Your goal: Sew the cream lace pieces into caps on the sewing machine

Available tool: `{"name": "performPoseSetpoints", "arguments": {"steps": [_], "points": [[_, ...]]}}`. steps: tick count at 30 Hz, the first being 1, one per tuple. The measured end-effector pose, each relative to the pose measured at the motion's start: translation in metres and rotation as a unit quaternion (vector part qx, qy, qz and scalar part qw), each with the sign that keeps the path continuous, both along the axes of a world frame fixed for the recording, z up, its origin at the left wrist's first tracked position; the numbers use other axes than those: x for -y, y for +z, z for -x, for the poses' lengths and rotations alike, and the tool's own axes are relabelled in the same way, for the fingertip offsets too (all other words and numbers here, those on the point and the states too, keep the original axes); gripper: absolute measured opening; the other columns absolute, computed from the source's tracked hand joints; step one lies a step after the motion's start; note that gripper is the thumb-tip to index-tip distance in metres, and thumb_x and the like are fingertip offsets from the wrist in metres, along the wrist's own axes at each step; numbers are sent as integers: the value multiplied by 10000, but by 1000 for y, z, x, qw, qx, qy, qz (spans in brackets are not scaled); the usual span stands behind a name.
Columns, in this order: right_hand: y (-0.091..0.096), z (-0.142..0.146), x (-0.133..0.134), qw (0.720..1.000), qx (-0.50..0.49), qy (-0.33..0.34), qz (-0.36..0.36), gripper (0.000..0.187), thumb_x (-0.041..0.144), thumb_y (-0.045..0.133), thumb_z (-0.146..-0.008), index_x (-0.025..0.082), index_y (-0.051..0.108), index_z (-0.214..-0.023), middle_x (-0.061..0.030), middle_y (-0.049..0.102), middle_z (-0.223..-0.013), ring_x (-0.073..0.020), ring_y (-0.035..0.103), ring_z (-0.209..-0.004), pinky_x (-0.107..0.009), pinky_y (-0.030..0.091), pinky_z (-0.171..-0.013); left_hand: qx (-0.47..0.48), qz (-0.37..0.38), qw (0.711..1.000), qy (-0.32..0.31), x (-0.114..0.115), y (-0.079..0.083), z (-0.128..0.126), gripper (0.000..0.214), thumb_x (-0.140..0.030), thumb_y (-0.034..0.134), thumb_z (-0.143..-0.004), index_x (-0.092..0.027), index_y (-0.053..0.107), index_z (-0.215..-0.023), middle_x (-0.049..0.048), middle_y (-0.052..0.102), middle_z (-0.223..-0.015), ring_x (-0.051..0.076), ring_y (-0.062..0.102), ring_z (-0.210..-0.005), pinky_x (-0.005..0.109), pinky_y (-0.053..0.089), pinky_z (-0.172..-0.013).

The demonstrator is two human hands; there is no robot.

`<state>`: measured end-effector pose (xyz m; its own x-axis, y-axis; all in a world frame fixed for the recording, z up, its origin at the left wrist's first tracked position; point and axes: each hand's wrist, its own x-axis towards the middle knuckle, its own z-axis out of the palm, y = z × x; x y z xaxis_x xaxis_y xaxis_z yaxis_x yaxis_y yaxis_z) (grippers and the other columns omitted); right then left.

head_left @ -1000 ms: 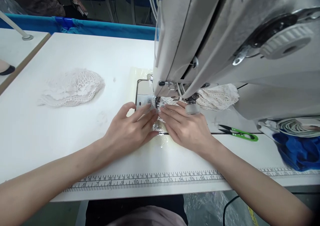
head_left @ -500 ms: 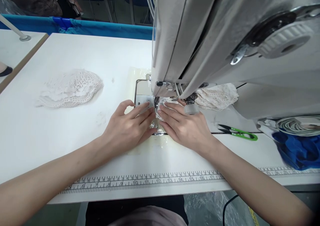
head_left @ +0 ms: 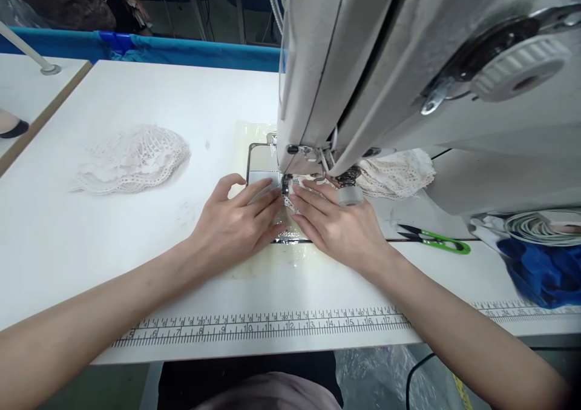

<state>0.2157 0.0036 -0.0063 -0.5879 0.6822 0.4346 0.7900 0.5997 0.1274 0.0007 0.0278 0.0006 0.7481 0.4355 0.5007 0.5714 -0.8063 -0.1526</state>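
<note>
A narrow strip of white lace (head_left: pixel 289 203) lies at the presser foot (head_left: pixel 285 183) of a sewing machine (head_left: pixel 313 89). My right hand (head_left: pixel 342 225) rests on this lace with its fingers stretched flat, covering most of it. On the other side of the foot, my left hand (head_left: pixel 236 222) lies palm down, fingers extended over the metal plate (head_left: pixel 261 158), fingertips by the lace edge. Its thumb is apart from the fingers. Behind my right hand, more gathered lace (head_left: pixel 397 174) spreads under the machine arm. The needle point is hidden.
A folded lace piece (head_left: pixel 136 158) lies on the table at left. Green-handled thread snips (head_left: pixel 442 243) are right of my right hand, with blue cloth (head_left: pixel 540 271) beyond. A printed ruler (head_left: pixel 272 328) runs along the front edge. The machine head overhangs both hands.
The view has shifted slightly. Less lace shows between my hands in front of the presser foot; both hands keep nearly the same place and pose.
</note>
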Motion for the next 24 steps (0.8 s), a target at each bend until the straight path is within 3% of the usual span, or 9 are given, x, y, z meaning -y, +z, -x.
{"name": "performPoseSetpoints", "arguments": {"steps": [11,24], "points": [[0,-1,-3,1000,0,-7,3,295,247,495,-987,123,684,-1177,-99,754,-1029,-227,655,-1060,-432,440,-1050,8,26,1000,14,-4,-2,0,269,-334,522,-968,-156,681,-1093,43,730,-1125,233,643,-1131,438,408,-911],[0,0,-6,999,26,-25,-13,261,208,515,-965,157,692,-1150,-71,762,-982,-214,649,-1008,-416,435,-1013,25,60,998,15,-8,-2,1,240,-335,547,-951,-197,683,-1094,32,722,-1144,250,634,-1125,462,419,-905]]}}
